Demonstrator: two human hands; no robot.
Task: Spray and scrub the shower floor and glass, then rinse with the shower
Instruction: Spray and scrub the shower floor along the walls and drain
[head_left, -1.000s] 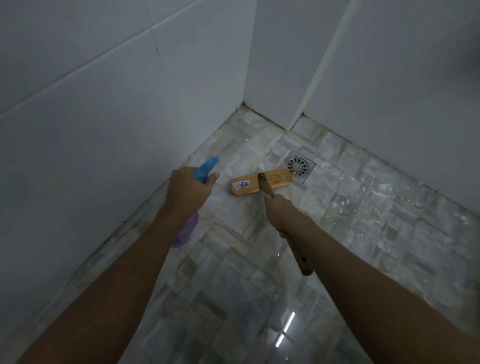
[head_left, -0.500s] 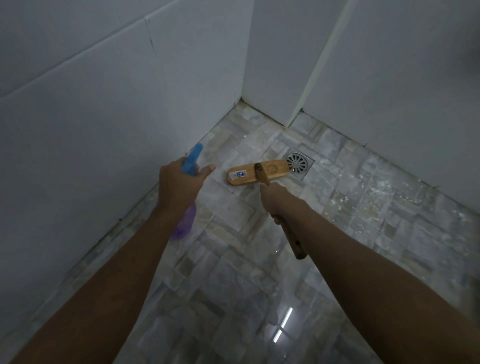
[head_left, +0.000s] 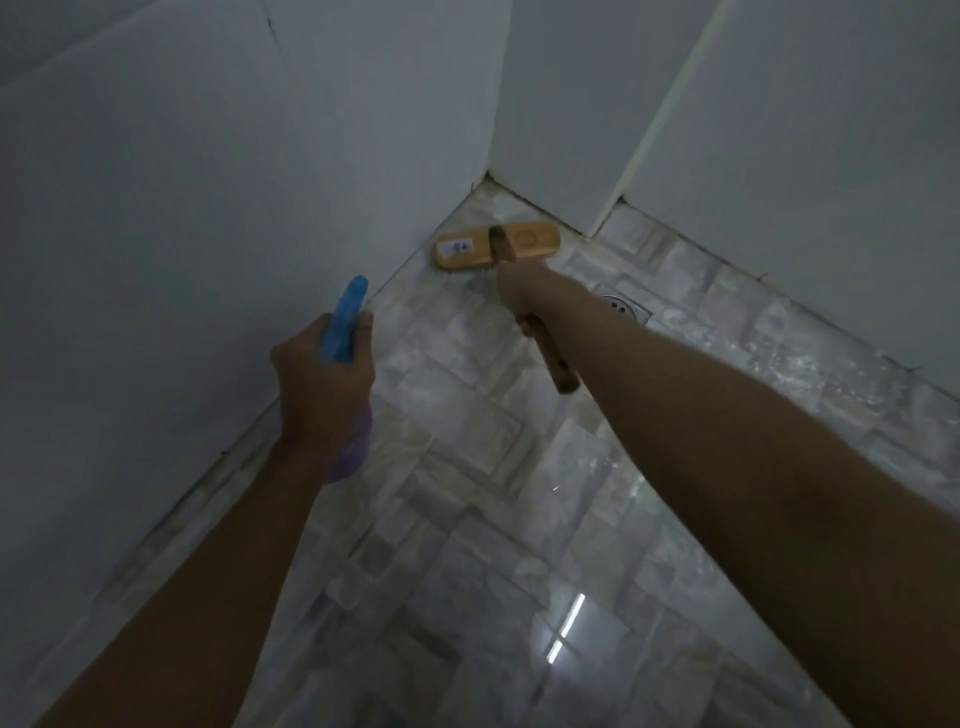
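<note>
My right hand (head_left: 524, 293) grips the brown handle of a wooden scrub brush (head_left: 496, 245), whose orange head lies on the grey stone-tile shower floor (head_left: 467, 431) in the far corner, close to both walls. My left hand (head_left: 324, 379) holds a spray bottle (head_left: 345, 325) with a blue trigger head and a purple body, raised above the floor beside the left wall. The nozzle points toward the corner. Most of the bottle's body is hidden behind my hand.
White tiled walls (head_left: 182, 234) close in on the left and at the back. A round metal drain (head_left: 626, 307) sits just right of my right forearm, partly hidden. The wet floor reflects a ceiling light (head_left: 566, 626) near the bottom.
The brush head has slid from beside the drain into the far corner. My left hand with the spray bottle has stayed near the left wall, and the view has shifted closer to the corner.
</note>
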